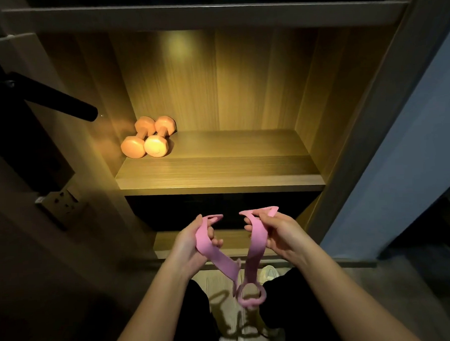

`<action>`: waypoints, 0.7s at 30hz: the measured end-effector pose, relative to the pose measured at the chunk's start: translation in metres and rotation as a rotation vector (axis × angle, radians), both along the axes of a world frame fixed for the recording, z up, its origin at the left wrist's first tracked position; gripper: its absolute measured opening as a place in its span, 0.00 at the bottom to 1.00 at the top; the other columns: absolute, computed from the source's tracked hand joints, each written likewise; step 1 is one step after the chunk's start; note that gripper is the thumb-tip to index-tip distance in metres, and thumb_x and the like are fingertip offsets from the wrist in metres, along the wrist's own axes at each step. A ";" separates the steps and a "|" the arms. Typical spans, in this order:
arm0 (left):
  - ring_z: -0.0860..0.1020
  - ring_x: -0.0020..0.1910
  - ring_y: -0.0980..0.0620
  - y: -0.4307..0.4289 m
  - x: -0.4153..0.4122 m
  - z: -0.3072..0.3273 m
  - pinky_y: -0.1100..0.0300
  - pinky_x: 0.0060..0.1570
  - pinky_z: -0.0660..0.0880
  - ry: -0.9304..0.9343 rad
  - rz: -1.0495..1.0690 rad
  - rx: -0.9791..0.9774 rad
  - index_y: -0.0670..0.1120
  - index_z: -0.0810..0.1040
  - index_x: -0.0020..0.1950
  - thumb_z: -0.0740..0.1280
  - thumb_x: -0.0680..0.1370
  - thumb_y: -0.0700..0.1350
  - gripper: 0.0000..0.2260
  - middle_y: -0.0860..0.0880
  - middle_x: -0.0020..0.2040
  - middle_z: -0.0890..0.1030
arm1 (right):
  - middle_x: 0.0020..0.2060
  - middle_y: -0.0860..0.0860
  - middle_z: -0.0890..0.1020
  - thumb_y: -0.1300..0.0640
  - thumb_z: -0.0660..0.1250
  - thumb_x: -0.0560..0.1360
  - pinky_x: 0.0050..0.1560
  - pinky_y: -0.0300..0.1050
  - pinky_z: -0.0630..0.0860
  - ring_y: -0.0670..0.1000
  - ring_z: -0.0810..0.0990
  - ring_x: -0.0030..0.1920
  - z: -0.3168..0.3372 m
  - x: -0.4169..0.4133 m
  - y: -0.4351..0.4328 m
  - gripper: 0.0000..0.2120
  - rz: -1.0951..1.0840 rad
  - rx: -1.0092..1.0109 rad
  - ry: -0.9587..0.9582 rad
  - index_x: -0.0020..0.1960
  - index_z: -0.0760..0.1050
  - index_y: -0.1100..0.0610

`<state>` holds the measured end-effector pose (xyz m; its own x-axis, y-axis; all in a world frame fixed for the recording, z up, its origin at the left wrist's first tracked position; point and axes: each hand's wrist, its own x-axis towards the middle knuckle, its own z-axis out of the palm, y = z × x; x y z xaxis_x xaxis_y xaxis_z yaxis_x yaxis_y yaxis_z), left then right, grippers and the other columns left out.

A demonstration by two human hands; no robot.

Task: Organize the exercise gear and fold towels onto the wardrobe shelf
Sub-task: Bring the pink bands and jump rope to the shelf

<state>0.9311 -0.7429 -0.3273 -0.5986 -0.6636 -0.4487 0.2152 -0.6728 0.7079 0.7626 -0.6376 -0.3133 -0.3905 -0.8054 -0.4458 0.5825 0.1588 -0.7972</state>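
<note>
A pink resistance band (250, 267) hangs in a V between my two hands, its looped middle dangling low over my lap. My left hand (196, 238) grips one end of the band, my right hand (275, 232) grips the other, both in front of the wardrobe below the lit shelf (219, 182). Two orange dumbbells (147, 137) lie side by side at the shelf's back left corner. No towel shows on the shelf.
A dark door with a black lever handle (58, 97) juts in from the left at shelf height. A blue-grey wall (408, 149) stands to the right of the wardrobe. A lower shelf (170, 243) sits behind my hands. A pale shoe (268, 273) and light flooring show below.
</note>
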 end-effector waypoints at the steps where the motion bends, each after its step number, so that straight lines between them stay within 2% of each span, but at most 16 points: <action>1: 0.71 0.24 0.52 0.002 0.000 -0.002 0.57 0.32 0.76 -0.021 -0.003 0.003 0.35 0.75 0.64 0.54 0.85 0.48 0.19 0.46 0.28 0.74 | 0.44 0.60 0.86 0.65 0.58 0.82 0.39 0.45 0.83 0.55 0.86 0.43 -0.001 0.001 0.001 0.10 -0.005 0.004 0.020 0.59 0.75 0.62; 3: 0.77 0.28 0.50 0.007 0.001 -0.002 0.57 0.34 0.79 -0.015 -0.020 0.011 0.37 0.74 0.64 0.56 0.84 0.45 0.16 0.45 0.33 0.79 | 0.44 0.60 0.86 0.66 0.58 0.81 0.42 0.47 0.83 0.56 0.86 0.44 -0.001 0.001 0.004 0.11 0.000 0.025 0.079 0.60 0.73 0.56; 5: 0.83 0.39 0.46 0.009 0.002 -0.001 0.54 0.37 0.80 0.007 -0.058 -0.028 0.42 0.75 0.64 0.57 0.83 0.40 0.12 0.43 0.47 0.84 | 0.45 0.61 0.86 0.67 0.59 0.80 0.45 0.50 0.82 0.57 0.86 0.45 -0.002 0.000 0.007 0.14 0.012 0.019 0.110 0.60 0.70 0.52; 6: 0.84 0.45 0.45 0.010 0.001 -0.001 0.53 0.39 0.81 -0.009 -0.059 -0.061 0.43 0.76 0.63 0.57 0.82 0.37 0.12 0.43 0.53 0.84 | 0.45 0.61 0.85 0.68 0.60 0.80 0.45 0.51 0.82 0.57 0.86 0.45 -0.002 -0.001 0.009 0.15 0.014 0.007 0.112 0.61 0.70 0.52; 7: 0.84 0.46 0.45 0.011 0.000 0.000 0.52 0.40 0.80 -0.033 -0.039 -0.082 0.42 0.76 0.62 0.58 0.80 0.33 0.14 0.42 0.54 0.83 | 0.45 0.62 0.85 0.68 0.61 0.79 0.44 0.51 0.83 0.58 0.86 0.44 -0.001 -0.001 0.010 0.15 0.017 -0.005 0.112 0.61 0.69 0.52; 9: 0.82 0.37 0.48 0.011 -0.003 0.002 0.55 0.38 0.77 -0.067 0.011 -0.079 0.38 0.75 0.63 0.60 0.79 0.32 0.14 0.42 0.44 0.83 | 0.45 0.62 0.85 0.69 0.62 0.78 0.41 0.50 0.83 0.58 0.86 0.44 0.002 -0.002 0.013 0.16 0.025 -0.021 0.118 0.62 0.69 0.53; 11: 0.75 0.29 0.51 0.010 -0.004 0.003 0.58 0.31 0.74 -0.071 0.047 -0.010 0.39 0.75 0.64 0.60 0.82 0.43 0.13 0.44 0.34 0.79 | 0.44 0.63 0.85 0.69 0.62 0.78 0.39 0.49 0.82 0.58 0.86 0.42 0.007 -0.003 0.015 0.16 0.041 -0.036 0.129 0.62 0.70 0.54; 13: 0.74 0.27 0.51 0.006 -0.005 0.003 0.59 0.28 0.73 -0.072 0.083 -0.002 0.43 0.76 0.63 0.59 0.83 0.50 0.15 0.43 0.33 0.78 | 0.43 0.64 0.85 0.69 0.60 0.79 0.37 0.48 0.82 0.58 0.85 0.40 0.011 -0.003 0.016 0.15 0.054 -0.060 0.125 0.62 0.69 0.54; 15: 0.78 0.30 0.49 0.004 -0.008 0.006 0.59 0.30 0.76 -0.099 0.078 -0.134 0.45 0.76 0.61 0.58 0.83 0.47 0.11 0.42 0.41 0.84 | 0.41 0.64 0.84 0.67 0.57 0.81 0.36 0.50 0.82 0.58 0.85 0.38 0.015 -0.001 0.016 0.12 0.060 -0.091 0.099 0.62 0.69 0.56; 18: 0.84 0.47 0.48 0.009 -0.012 0.011 0.54 0.45 0.80 -0.212 0.035 -0.331 0.45 0.77 0.57 0.57 0.83 0.37 0.11 0.45 0.52 0.84 | 0.39 0.64 0.84 0.63 0.54 0.83 0.38 0.52 0.82 0.59 0.84 0.37 0.022 0.004 0.015 0.10 0.078 -0.136 0.096 0.62 0.69 0.58; 19: 0.84 0.49 0.48 0.010 -0.013 0.011 0.54 0.48 0.79 -0.237 0.036 -0.368 0.44 0.77 0.56 0.56 0.82 0.33 0.12 0.45 0.52 0.84 | 0.38 0.63 0.83 0.62 0.53 0.84 0.38 0.51 0.81 0.59 0.84 0.37 0.025 0.007 0.014 0.10 0.089 -0.153 0.108 0.62 0.69 0.59; 21: 0.84 0.45 0.49 0.014 -0.015 0.016 0.58 0.43 0.78 -0.289 0.033 -0.442 0.40 0.75 0.51 0.56 0.78 0.28 0.12 0.44 0.48 0.83 | 0.37 0.62 0.83 0.63 0.53 0.83 0.38 0.50 0.81 0.58 0.84 0.36 0.029 0.012 0.012 0.10 0.114 -0.187 0.140 0.62 0.68 0.60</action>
<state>0.9164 -0.7285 -0.3116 -0.4675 -0.8432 -0.2654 -0.0142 -0.2930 0.9560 0.7751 -0.6253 -0.2841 -0.3400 -0.9112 -0.2327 0.4512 0.0591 -0.8905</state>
